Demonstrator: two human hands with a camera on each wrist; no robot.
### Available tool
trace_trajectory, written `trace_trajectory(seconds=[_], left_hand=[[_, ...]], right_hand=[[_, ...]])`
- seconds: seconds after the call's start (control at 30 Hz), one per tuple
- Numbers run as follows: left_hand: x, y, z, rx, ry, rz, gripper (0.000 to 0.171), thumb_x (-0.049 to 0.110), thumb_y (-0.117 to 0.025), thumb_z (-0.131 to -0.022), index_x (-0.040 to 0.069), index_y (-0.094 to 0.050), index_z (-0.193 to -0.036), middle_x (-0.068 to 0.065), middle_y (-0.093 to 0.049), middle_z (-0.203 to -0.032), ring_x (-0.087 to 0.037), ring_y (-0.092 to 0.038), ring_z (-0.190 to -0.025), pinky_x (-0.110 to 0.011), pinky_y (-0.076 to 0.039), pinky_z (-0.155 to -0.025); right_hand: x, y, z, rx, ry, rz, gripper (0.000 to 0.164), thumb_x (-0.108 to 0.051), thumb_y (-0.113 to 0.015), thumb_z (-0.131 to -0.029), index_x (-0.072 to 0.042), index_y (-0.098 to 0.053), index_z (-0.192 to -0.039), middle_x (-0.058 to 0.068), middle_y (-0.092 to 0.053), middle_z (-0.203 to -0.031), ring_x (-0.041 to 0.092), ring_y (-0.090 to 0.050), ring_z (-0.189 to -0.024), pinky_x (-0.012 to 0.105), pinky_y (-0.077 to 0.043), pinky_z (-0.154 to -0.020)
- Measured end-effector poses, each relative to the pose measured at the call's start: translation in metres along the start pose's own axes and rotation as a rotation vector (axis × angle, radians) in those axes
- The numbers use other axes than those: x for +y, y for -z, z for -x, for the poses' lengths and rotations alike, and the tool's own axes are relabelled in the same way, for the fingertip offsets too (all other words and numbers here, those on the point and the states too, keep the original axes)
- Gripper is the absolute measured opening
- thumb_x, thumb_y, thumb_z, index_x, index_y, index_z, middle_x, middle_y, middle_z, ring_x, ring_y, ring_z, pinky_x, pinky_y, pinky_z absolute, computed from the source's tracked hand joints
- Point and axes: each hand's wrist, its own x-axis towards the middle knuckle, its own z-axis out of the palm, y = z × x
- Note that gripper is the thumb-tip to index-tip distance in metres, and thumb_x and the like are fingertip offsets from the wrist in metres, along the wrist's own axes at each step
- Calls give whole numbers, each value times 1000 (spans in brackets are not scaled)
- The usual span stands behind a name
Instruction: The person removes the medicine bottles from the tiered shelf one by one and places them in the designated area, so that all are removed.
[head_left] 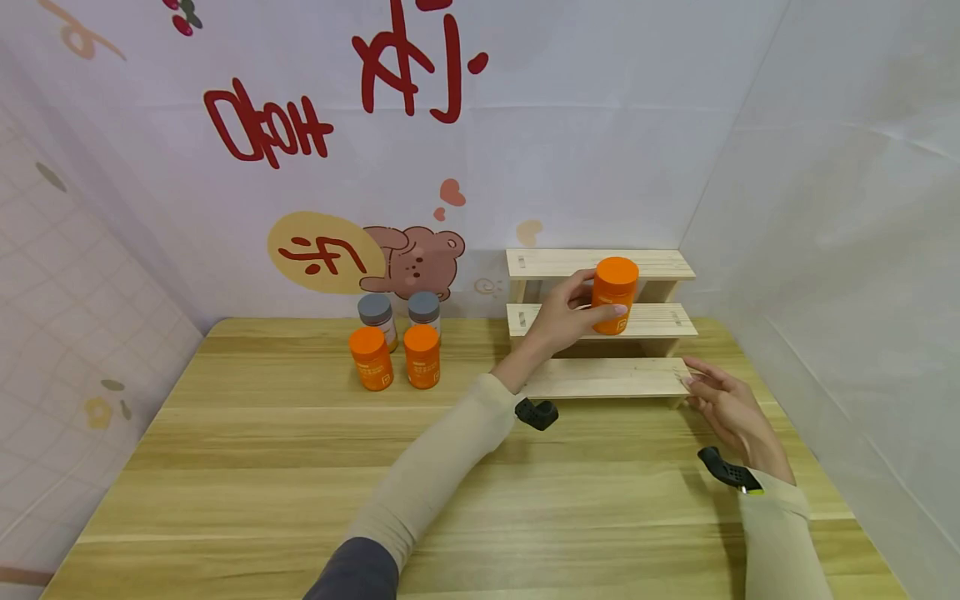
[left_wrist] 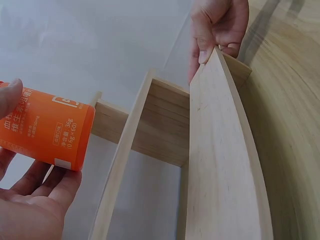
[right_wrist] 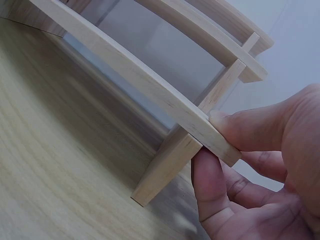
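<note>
My left hand (head_left: 562, 317) grips an orange bottle (head_left: 615, 296) with an orange lid, upright in front of the upper two tiers of a pale wooden three-tier shelf (head_left: 600, 379). In the left wrist view the fingers and thumb wrap the bottle (left_wrist: 47, 127), with white print on its side. At the shelf's right side my right hand (head_left: 731, 408) pinches the end of the lowest board. The right wrist view shows the thumb on top of that board (right_wrist: 150, 90) and a finger beneath, beside the short wooden leg (right_wrist: 167, 167).
Left of the shelf, two orange bottles (head_left: 371, 358) (head_left: 422, 357) stand on the wood-grain table (head_left: 300, 475). Behind them are two grey-lidded bottles (head_left: 376, 310) (head_left: 424, 308). A white printed cloth wall (head_left: 600, 133) rises behind, and another wall (head_left: 847, 275) stands close on the right.
</note>
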Motion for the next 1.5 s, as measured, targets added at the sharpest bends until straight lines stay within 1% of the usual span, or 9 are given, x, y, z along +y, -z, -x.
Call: trace_trajectory(seconds=[0.23, 0.43, 0.53, 0.7, 0.8, 0.97, 1.13, 1.37, 1.5], left_hand=[[0, 15, 21, 34, -1, 12, 61, 25, -81, -90, 30, -55, -145, -1, -68, -132, -11, -64, -118, -28, -56, -97], [-4, 27, 41, 49, -23, 45, 60, 21, -80, -91, 28, -55, -145, -5, -67, -132, -17, -64, -121, -32, -57, -100], [-5, 32, 51, 60, -11, 56, 59, 20, -80, -91, 28, -56, -144, -5, -67, -132, -18, -65, -121, -32, -57, -101], [-7, 42, 65, 41, -21, 90, 59, 14, -78, -92, 24, -54, -145, -11, -66, -133, -25, -65, -122, -37, -58, -101], [-9, 49, 73, 37, -20, 98, 59, 12, -78, -92, 22, -54, -146, -12, -66, -135, -27, -65, -124, -40, -56, -104], [-12, 62, 88, 82, 35, 71, 60, 16, -79, -91, 25, -54, -144, -7, -66, -137, -25, -64, -126, -40, -52, -110], [-15, 76, 101, 118, 57, 62, 57, 15, -80, -90, 23, -57, -141, -8, -66, -136, -26, -63, -127, -42, -50, -112], [-19, 91, 122, 186, 74, 81, 60, 11, -80, -90, 18, -56, -144, -12, -65, -137, -27, -63, -128, -43, -49, -114], [-20, 100, 134, 201, 71, 81, 62, 7, -79, -90, 17, -54, -146, -14, -65, -137, -28, -62, -128, -45, -48, -114]], right_hand=[[-2, -3, 0, 0, -11, 8, 60, -14, -65, -101, -9, -41, -156, -7, -58, -111, 5, -55, -91, 21, -55, -77], [-2, -5, 1, -2, -20, 4, 63, -15, -66, -101, -8, -38, -158, -8, -57, -113, 4, -55, -92, 20, -55, -78], [0, -4, 2, -1, -25, -3, 61, -14, -65, -101, -10, -40, -157, -8, -57, -113, 4, -55, -93, 20, -55, -78], [1, -5, 3, -3, -28, -24, 59, -12, -65, -101, -11, -42, -156, -7, -57, -113, 4, -56, -94, 20, -55, -78], [-1, -5, 3, -1, -25, -11, 60, -13, -65, -101, -12, -41, -157, -8, -58, -112, 4, -56, -93, 20, -56, -78], [-4, -5, 3, -2, -18, 12, 64, -14, -65, -101, -10, -37, -159, -8, -58, -112, 5, -55, -89, 22, -56, -77], [-3, -4, 3, -3, -21, -5, 68, -13, -65, -101, -8, -33, -161, -8, -57, -113, 5, -55, -90, 21, -55, -76], [-1, -2, 2, 1, -2, -26, 56, -11, -66, -101, -13, -47, -153, -7, -60, -109, 5, -56, -88, 21, -56, -75], [-1, -2, 2, -1, 0, -42, 53, -10, -66, -100, -14, -50, -151, -7, -61, -108, 5, -57, -88, 21, -56, -76]])
